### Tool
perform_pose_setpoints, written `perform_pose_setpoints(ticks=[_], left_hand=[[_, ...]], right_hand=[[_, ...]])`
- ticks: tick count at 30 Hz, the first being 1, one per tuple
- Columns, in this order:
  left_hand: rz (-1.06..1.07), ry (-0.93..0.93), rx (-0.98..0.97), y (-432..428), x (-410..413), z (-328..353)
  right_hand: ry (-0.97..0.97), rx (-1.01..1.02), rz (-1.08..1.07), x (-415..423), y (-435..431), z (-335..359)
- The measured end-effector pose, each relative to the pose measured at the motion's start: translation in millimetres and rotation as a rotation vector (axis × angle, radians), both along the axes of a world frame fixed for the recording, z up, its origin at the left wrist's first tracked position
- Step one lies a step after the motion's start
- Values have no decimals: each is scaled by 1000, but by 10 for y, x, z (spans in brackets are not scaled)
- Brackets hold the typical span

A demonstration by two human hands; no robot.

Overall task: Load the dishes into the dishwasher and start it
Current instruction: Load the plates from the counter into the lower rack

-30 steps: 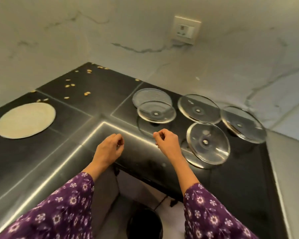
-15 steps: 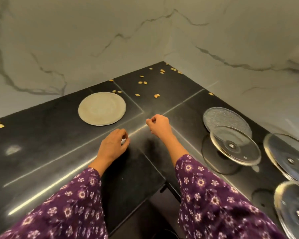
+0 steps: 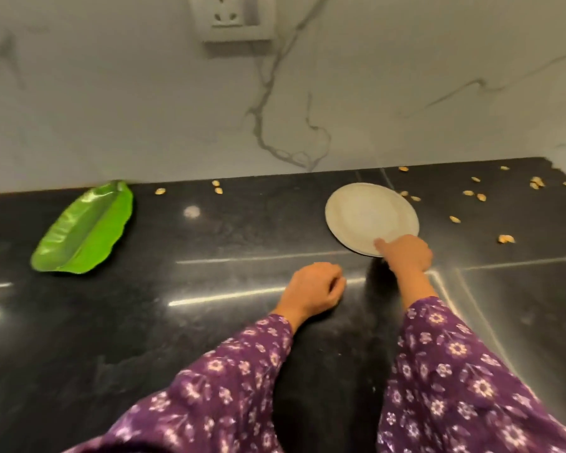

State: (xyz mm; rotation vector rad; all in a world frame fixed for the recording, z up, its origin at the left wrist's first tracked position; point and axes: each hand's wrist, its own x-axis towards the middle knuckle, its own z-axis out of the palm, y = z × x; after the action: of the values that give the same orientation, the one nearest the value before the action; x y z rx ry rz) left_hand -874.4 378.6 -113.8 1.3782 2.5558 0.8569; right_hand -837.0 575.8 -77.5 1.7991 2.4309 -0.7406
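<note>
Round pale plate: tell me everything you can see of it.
The plate is round, pale beige and matte, with a shallow rim, empty, material unclear. It lies flat on the black countertop near the wall. The right hand lays one digit on its near rim; whether it grips is unclear.

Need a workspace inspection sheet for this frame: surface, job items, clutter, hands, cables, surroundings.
Surface: black counter, glossy, with light streaks.
Job's things: round plate lying flat near the wall; green leaf-shaped plate at left.
Clutter: small tan bits scattered behind and to the right of the round plate.
Hands: right hand has a digit on the round plate's near rim, grip unclear; left hand loosely curled, holding nothing.
Cables: nothing seen.
Surroundings: marble wall, wall socket.
</note>
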Motion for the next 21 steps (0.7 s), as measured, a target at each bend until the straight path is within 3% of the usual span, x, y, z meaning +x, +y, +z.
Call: perform_pose_setpoints(ticks=[10, 21], left_hand=[[-24, -26, 13, -41, -29, 5], [-22, 22, 59, -209, 57, 77]], right_hand=[[226, -65, -289, 136, -6, -20], [85, -95, -255, 893, -461, 58]])
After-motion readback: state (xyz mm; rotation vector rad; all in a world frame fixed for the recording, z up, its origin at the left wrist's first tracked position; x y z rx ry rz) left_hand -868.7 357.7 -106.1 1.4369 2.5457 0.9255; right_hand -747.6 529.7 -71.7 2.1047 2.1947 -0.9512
